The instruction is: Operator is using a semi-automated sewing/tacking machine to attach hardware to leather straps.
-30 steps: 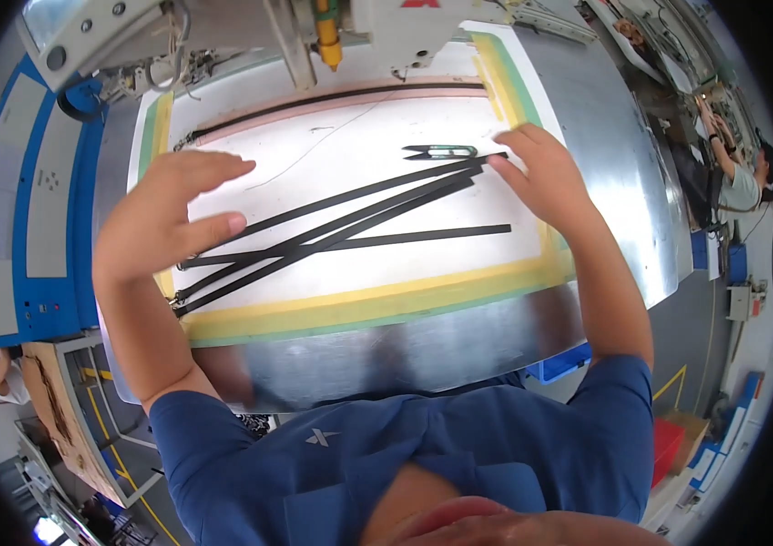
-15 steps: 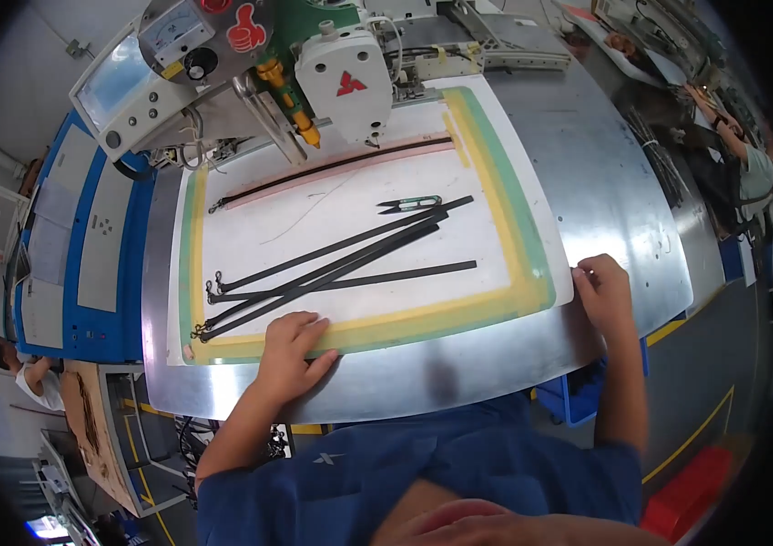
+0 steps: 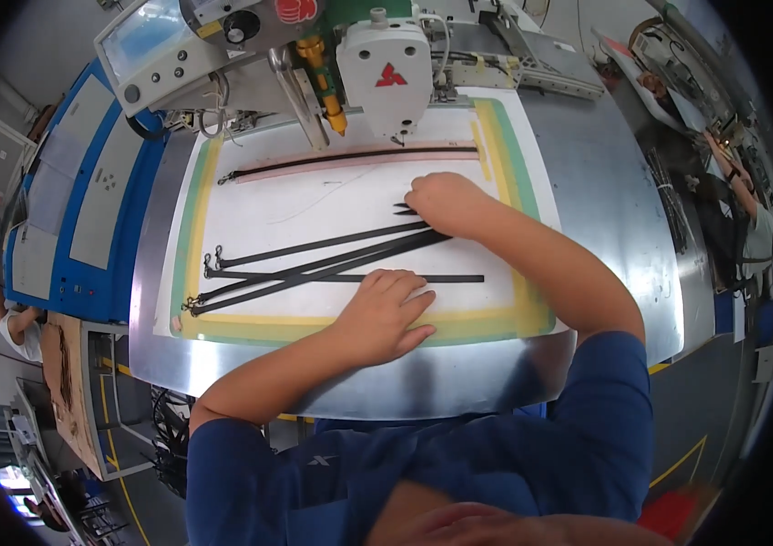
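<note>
Several black straps (image 3: 314, 264) with metal clips at their left ends lie crossed on a white template board (image 3: 295, 205) edged in yellow and green. My left hand (image 3: 385, 314) lies flat, fingers apart, on the board's near edge, touching the lowest strap. My right hand (image 3: 446, 202) covers the right ends of the straps, fingers curled over them and a dark small tool beside them; whether it grips them I cannot tell. Another black strap (image 3: 350, 156) lies along a pink strip under the sewing machine head (image 3: 385, 77).
The board rests on a shiny metal table (image 3: 605, 209). A blue control cabinet (image 3: 68, 200) stands to the left. Another person (image 3: 6, 318) sits at the far left, and one more (image 3: 742, 196) works at the right.
Both hands moved up from the table's near edge onto the board: the left to the lowest strap, the right to the straps' right ends.
</note>
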A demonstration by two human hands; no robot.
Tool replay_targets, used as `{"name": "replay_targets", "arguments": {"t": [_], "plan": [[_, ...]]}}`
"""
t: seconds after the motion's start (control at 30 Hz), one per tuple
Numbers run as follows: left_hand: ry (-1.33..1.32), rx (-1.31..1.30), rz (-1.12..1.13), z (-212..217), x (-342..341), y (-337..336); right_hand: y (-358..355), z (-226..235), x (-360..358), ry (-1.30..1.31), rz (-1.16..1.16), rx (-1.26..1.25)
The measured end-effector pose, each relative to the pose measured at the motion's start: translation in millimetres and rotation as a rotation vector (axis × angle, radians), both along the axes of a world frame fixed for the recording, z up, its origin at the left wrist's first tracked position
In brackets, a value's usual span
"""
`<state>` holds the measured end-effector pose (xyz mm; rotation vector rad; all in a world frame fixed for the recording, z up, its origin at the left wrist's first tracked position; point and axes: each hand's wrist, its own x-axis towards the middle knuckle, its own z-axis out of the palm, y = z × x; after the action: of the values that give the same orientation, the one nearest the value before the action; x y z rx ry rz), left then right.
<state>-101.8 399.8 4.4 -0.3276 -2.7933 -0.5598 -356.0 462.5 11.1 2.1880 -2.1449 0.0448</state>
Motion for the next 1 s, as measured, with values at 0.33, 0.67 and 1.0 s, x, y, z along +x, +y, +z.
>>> {"name": "replay_targets", "arguments": {"t": [0.33, 0.67, 1.0], "plan": [[0.0, 0.174, -0.03, -14, -13, -8, 8, 10, -3, 0.041, 0.119, 0.067], [0.012, 0.15, -0.022, -16, -13, -4, -10, 187, -64, -1.041, -0.092, -0.617], [-0.028, 0.155, -0.022, -16, -10, -10, -182, 212, -198, -0.883, -0.625, -0.374]]}}
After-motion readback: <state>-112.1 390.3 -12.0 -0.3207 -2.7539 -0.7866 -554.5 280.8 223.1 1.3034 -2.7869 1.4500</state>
